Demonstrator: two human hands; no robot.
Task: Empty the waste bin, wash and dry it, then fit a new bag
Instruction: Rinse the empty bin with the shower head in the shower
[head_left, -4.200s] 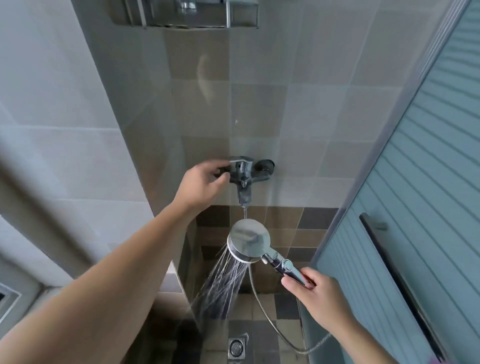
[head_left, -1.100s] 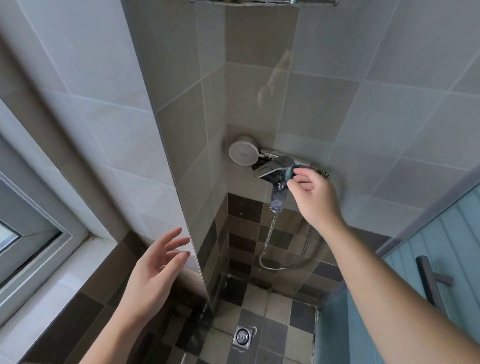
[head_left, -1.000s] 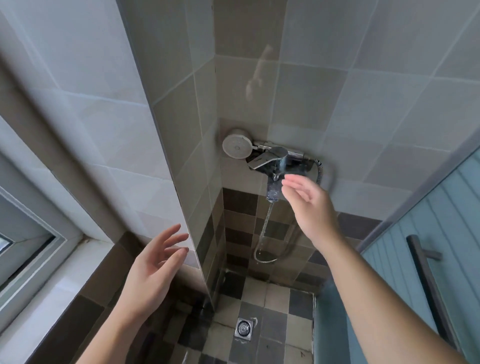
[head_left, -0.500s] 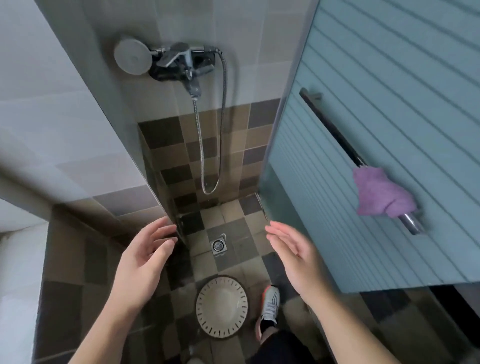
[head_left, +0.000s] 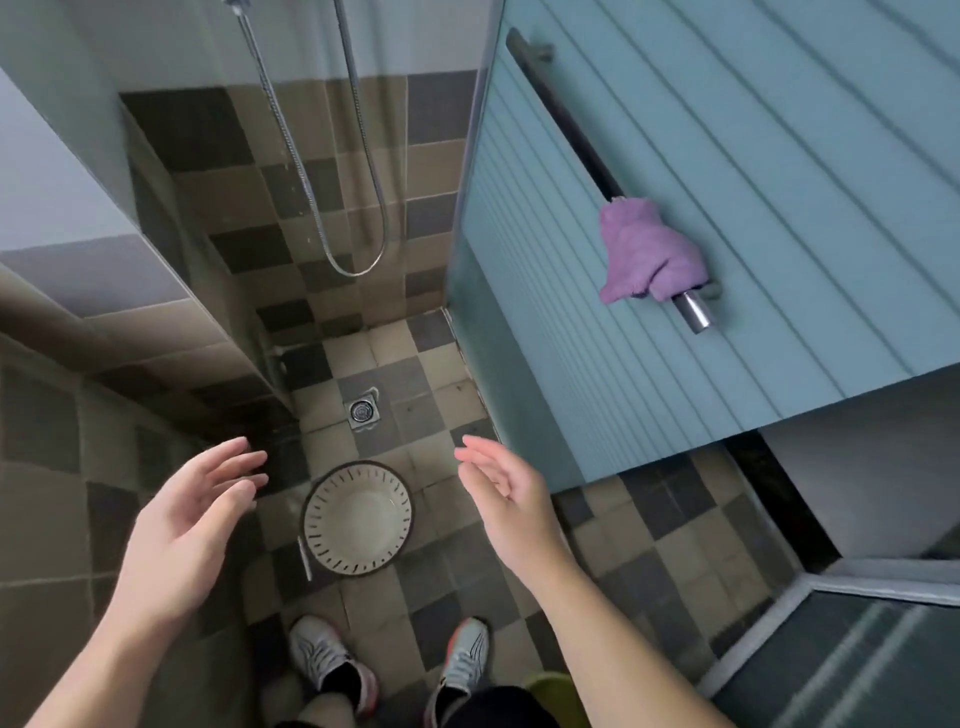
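The round cream waste bin (head_left: 358, 519) with dark slots along its rim stands upright on the tiled shower floor, seen from straight above, with no bag in it. My left hand (head_left: 192, 525) hovers to its left, fingers spread and relaxed, palm turned inward. My right hand (head_left: 506, 493) hovers to the bin's right, also relaxed with nothing in it. Neither hand touches the bin.
A floor drain (head_left: 362, 410) lies just beyond the bin. The shower hose (head_left: 332, 208) loops down the tiled wall. A purple cloth (head_left: 649, 257) hangs on the bar of the blue slatted door (head_left: 779, 208) at right. My shoes (head_left: 332, 660) stand close behind the bin.
My right hand left the shower tap and came down. My view dropped from the wall to the floor, bringing the bin and my feet into sight between both hands.
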